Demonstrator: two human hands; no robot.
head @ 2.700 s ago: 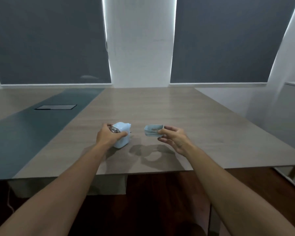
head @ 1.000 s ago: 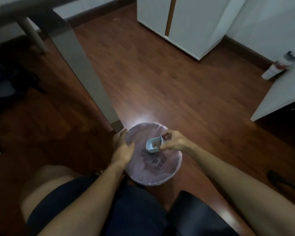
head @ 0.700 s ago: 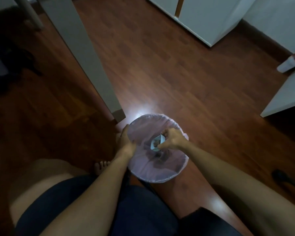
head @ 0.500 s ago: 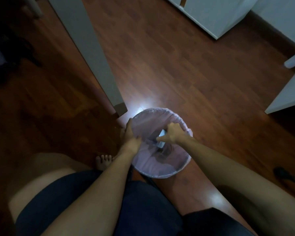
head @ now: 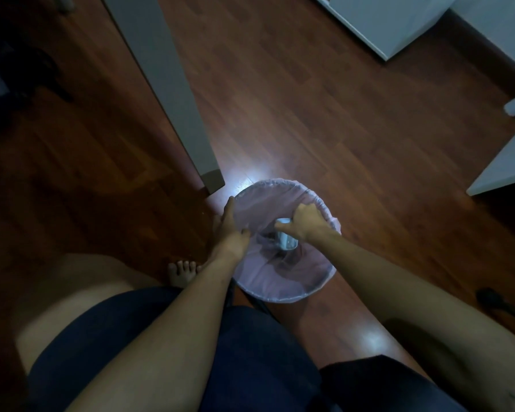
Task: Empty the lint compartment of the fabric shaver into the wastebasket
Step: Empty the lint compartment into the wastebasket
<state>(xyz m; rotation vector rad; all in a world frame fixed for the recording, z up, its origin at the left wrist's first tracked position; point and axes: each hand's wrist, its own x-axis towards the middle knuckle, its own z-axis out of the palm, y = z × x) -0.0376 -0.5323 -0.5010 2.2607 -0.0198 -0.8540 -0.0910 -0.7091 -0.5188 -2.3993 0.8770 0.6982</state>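
Observation:
A round wastebasket (head: pixel 283 291) lined with a pale purple bag stands on the wooden floor between my knees. My left hand (head: pixel 228 230) grips its left rim. My right hand (head: pixel 304 223) holds the small pale blue lint compartment (head: pixel 286 240) over the middle of the basket, turned so its opening faces down and away from me. Dark bits lie at the bottom of the bag. The fabric shaver itself is not in view.
A grey table leg (head: pixel 173 93) comes down just behind and left of the basket. White cabinets (head: pixel 399 22) stand at the back right, and a white panel (head: pixel 506 162) at the right. My bare foot (head: pixel 182 272) rests left of the basket.
I have turned from the tabletop down to the floor. The right hand brought the compartment over the basket and tipped it from opening-up to opening-down; the left hand stays on the rim.

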